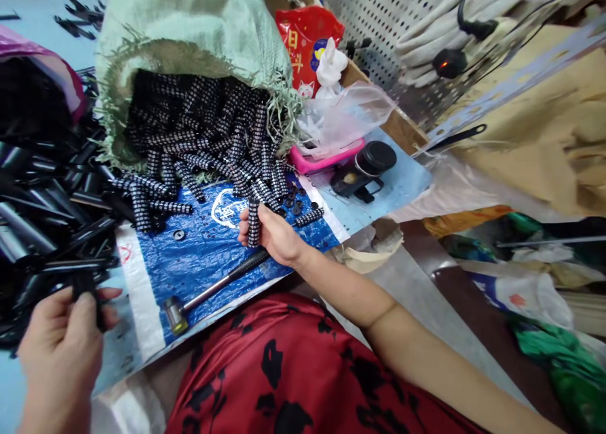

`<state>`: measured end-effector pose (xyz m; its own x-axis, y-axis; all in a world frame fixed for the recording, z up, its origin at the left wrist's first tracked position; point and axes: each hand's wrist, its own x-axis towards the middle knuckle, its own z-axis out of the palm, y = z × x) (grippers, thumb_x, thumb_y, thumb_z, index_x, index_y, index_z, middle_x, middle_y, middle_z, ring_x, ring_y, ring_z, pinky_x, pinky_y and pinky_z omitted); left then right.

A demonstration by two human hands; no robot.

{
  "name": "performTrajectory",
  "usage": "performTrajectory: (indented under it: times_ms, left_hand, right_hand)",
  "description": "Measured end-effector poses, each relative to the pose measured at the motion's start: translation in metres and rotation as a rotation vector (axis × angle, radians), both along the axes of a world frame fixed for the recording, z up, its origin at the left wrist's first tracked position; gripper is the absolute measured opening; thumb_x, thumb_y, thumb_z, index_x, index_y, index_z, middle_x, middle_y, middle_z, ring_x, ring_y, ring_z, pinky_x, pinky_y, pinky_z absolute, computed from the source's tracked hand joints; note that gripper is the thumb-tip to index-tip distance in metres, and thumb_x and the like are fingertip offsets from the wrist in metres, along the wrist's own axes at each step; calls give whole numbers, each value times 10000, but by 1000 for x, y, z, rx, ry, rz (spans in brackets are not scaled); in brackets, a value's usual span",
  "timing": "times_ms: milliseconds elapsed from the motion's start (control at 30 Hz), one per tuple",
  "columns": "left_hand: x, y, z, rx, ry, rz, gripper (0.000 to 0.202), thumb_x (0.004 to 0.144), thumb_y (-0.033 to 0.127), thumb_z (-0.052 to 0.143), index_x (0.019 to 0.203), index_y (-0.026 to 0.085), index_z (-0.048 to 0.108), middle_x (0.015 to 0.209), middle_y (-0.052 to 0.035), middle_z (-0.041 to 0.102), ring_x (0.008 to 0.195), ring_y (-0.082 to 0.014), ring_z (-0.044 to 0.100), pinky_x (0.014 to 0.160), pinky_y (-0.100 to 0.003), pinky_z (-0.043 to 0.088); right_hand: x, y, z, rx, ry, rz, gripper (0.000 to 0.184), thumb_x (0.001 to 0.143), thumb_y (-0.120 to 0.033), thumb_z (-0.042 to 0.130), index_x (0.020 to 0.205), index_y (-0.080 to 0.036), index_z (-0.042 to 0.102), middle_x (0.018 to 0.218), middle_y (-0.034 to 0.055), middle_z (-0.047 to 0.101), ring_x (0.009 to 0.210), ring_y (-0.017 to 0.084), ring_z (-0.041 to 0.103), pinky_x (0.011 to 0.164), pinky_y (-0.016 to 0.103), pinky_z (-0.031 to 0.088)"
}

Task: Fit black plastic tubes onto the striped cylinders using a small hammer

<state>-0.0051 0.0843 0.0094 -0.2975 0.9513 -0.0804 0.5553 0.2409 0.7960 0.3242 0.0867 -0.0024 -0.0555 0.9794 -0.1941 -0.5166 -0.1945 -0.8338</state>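
My right hand [277, 235] is closed around a black cylinder with rows of light dots [254, 222], held upright over the blue plastic sheet [199, 251]. Many matching cylinders spill from the mouth of a pale green woven sack [189, 17] just beyond. At the lower left, my left hand [69, 339] grips a black plastic piece [85, 289], partly hidden by the fingers, beside a heap of glossy black parts [42, 207]. A mallet [222, 286] with a metal shaft and a yellowish head lies on the sheet between both hands.
Small black rings [178, 234] are scattered on the sheet. To the right stand a black-lidded bottle [374, 159], a pink tray [326, 159] and a red packet [305, 43]. A wooden board [402, 122] edges the table before a perforated panel [369, 11].
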Motion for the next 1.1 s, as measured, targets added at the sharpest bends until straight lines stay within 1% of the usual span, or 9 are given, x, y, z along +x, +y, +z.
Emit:
performTrajectory:
  times_ms: [67,167,500,600,667,733,833,967,1100]
  left_hand:
    - [18,-4,5,23,-320,79,249,782,366,752,930,240,596,694,65,693,443,-110,501,417,-227,426]
    - [45,-15,4,-37,-546,-15,370,773,409,800,1014,230,584,757,36,710,491,-112,538,466,-235,458]
    - [88,-27,11,-39,-589,-227,292,925,460,701,906,173,651,684,16,612,499,-74,464,472,-203,376]
    - [107,-31,9,56,-531,-227,288,890,465,757,912,185,694,750,-1,661,600,-99,546,574,-220,460]
    - [119,-34,4,103,-531,-240,313,810,439,846,977,202,728,867,-15,720,745,-134,630,723,-251,528]
    - [127,-35,0,107,-552,-270,362,772,417,881,1040,215,746,961,-26,746,846,-161,663,827,-282,543]
    - [125,-35,1,70,-590,-253,317,792,426,854,993,202,757,901,-24,735,781,-155,638,768,-278,537]
    - [108,-38,11,-2,-634,-215,302,748,416,886,893,193,743,806,-10,701,681,-136,584,654,-258,503]
    - [98,-42,15,-64,-636,-245,351,822,528,818,832,200,692,650,17,595,558,-116,479,550,-254,428]
  right_hand:
    - [-10,5,4,29,-7,-2,564,866,-742,666,1026,-205,600,836,-3,637,687,113,623,645,248,556]
    - [-23,9,9,8,35,40,534,872,-716,669,1023,-206,620,874,8,649,704,118,624,624,249,562]
    - [-54,-8,10,-21,43,3,527,918,-693,616,1111,-205,667,581,-71,458,442,62,343,423,193,252]
    - [-66,-16,8,0,51,-44,484,938,-662,601,1079,-206,684,661,-35,550,522,86,472,489,213,389]
    - [-74,-20,6,48,9,-86,440,956,-622,594,1033,-201,698,844,19,664,717,124,608,673,253,530]
    - [-78,-21,5,108,-93,-72,433,1000,-596,535,1038,-199,705,1047,61,710,926,164,659,887,308,566]
    - [-70,-21,3,286,-377,17,550,1020,-654,478,1310,-216,640,1379,115,639,1234,230,631,1062,385,537]
    - [-40,-18,-1,841,-855,156,1170,788,-715,776,1683,-263,174,1742,171,157,1619,366,189,1225,540,407]
    - [-26,-16,0,1129,-1024,238,1030,950,-492,710,1702,-222,60,1683,204,318,1583,302,321,1262,504,373]
